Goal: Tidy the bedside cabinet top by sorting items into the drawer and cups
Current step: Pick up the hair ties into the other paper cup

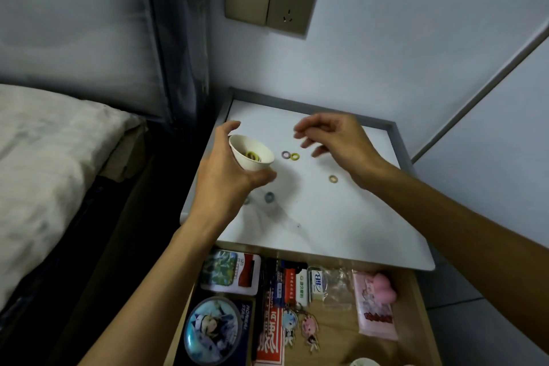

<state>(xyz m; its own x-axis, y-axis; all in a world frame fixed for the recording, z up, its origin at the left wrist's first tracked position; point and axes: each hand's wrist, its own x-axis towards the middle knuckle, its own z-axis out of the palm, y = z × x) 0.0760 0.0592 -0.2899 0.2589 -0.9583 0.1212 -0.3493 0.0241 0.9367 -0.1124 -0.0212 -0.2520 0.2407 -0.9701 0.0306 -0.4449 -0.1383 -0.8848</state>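
Note:
My left hand [225,175] grips a small white paper cup [251,154], tilted toward the right, above the left part of the white cabinet top [326,223]. A few small rings lie inside the cup. My right hand [335,142] hovers over the middle of the top with loosely curled fingers and holds nothing. Loose rings lie on the top: a purple ring [285,154] touching a yellow-green ring [294,156], a tan ring [333,178] by my right wrist, and a blue ring [269,197] below the cup. The open drawer [335,327] shows below the top.
The drawer holds cards, a round badge [211,330], keychains [300,327], a pink packet [375,306] and other small items. A bed [50,163] lies to the left. A wall socket [270,0] sits above the cabinet. A raised grey rim borders the top's back and right sides.

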